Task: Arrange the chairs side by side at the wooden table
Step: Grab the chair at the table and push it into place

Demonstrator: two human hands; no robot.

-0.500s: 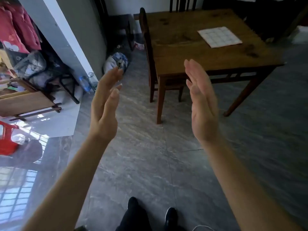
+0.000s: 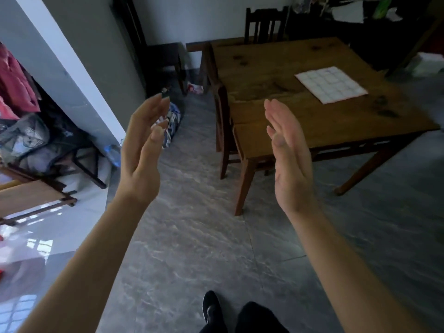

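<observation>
Grey marbled floor [image 2: 192, 236] spreads beneath my raised hands. My left hand [image 2: 141, 150] and right hand [image 2: 290, 155] face each other, fingers [image 2: 274, 111] straight and loosely spread, holding nothing. Beyond them stands the wooden desk [image 2: 276, 75]: one chair [image 2: 223, 126] tucked at its left edge, mostly hidden, another chair [image 2: 265, 24] at the far side. A white grid sheet [image 2: 331, 84] lies on the desk.

Room dim, cool grey cast. Daylight enters from left, throwing bright window glare on glossy floor [image 2: 36, 246] near left. Far right corner sinks into deep shadow. Wooden table [image 2: 300, 116] top softly lit. Wide-angle bend at edges; slight overall softness, left clutter blurred.
</observation>
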